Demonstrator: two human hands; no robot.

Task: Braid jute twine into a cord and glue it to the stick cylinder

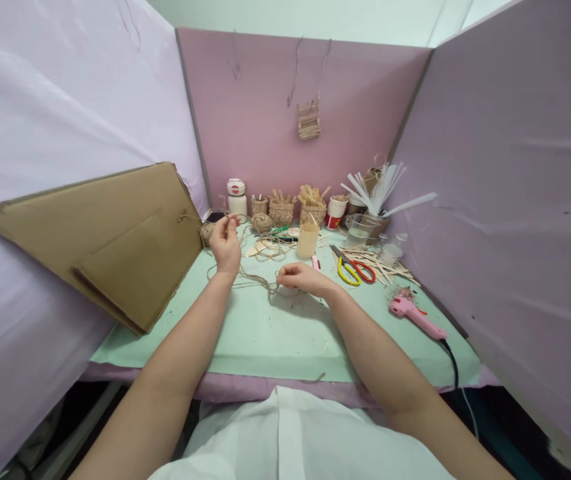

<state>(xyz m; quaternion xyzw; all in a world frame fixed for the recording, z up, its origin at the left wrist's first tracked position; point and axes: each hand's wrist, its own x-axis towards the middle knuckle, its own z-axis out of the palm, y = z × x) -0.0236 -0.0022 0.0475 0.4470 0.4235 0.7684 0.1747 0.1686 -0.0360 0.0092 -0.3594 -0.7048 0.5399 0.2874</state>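
Note:
Several strands of brown twine [254,280] run loosely across the green tabletop. Their right end meets my right hand [301,278], whose fingers are pinched together on them just above the surface. My left hand [226,245] is raised higher and farther back, its thumb and fingertips closed on a thin strand of the same twine. Behind it sit one ball of twine [261,223] and another twine ball [207,233], partly hidden by the hand. More loose twine loops lie between the balls and a beige cup [307,241].
Scissors [353,267] with yellow and red handles lie right of centre, beside scattered wooden sticks [390,264]. A pink glue gun [418,316] trails its cord off the front right edge. Cardboard [130,247] leans at left. Baskets of sticks [281,212] line the back.

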